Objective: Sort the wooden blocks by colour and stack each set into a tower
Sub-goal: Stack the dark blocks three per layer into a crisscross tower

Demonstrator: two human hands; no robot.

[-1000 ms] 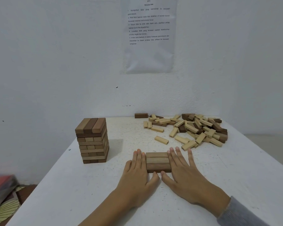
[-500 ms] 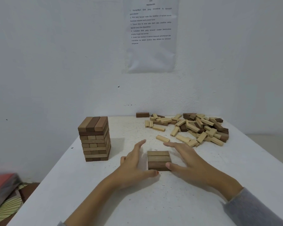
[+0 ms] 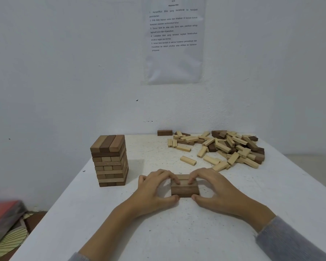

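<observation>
- The brown block row [image 3: 184,190] lies flat on the counter [image 3: 177,232], to the right of the tower [image 3: 110,161] and nearer the camera.
- The left hand [image 3: 154,191] and right hand [image 3: 216,189] both grasp it. Curled fingers [image 3: 174,178] rest on its top, and the thumbs press its near face at the two lower corners.
- A printed sheet [image 3: 174,40] hangs on the wall above and right of the tower. It has five numbered lines, and the first starts "Kumpulkan blok".
- The row has three blocks, and so does the tower's top layer.
- The loose pile [image 3: 231,149], far right of the tower, is too jumbled to count.
</observation>
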